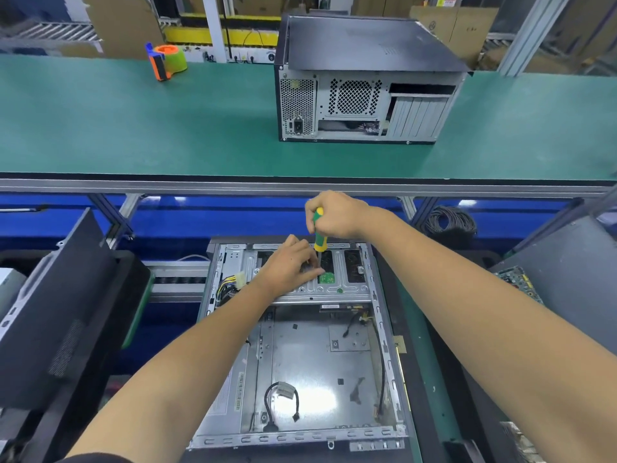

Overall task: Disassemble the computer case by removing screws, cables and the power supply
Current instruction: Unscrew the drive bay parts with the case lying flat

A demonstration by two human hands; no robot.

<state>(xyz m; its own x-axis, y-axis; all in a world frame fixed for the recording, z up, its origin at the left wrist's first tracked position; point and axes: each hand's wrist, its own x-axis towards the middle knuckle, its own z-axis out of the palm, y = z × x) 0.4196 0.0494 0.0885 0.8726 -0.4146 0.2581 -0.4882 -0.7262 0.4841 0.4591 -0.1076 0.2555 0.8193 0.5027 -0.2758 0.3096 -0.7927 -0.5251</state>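
Observation:
An open grey computer case (213, 439) lies flat in front of me, its inside mostly bare metal with loose black cables (283, 401). My right hand (337, 215) grips a green and yellow screwdriver (320, 240) held upright, tip down on the drive bracket (330, 294) at the case's far end. My left hand (288, 265) rests on that bracket, its fingertips beside the screwdriver tip and a small green circuit board (326, 278). A bundle of yellow and black wires with a white plug (233, 284) hangs at the bracket's left.
A second, closed computer case (364, 78) stands on the green conveyor belt (133, 128) beyond. An orange and green tape dispenser (168, 61) sits far left on the belt. Black side panels (56, 312) lean at my left; circuit boards (517, 282) lie right.

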